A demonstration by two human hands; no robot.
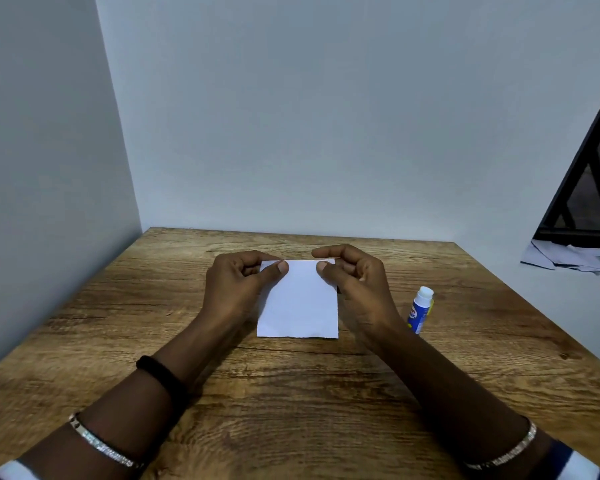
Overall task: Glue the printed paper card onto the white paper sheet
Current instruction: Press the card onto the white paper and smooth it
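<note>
My fingers [278, 269] curl to pinch the far corners of a white rectangular paper sheet [298, 306], left hand [238, 282] and right hand [355, 277] taking one each. The sheet lies flat mid-counter. No print shows, so I cannot tell whether the printed card lies face-down on it. Uneven pressing could skew or crease the paper. The uncapped blue-and-white glue stick [420, 310] stands just beside my right wrist, easily toppled. The brown wood-grain counter [291, 393] has open room toward me; grey walls [49, 168] close its far and left edges.
</note>
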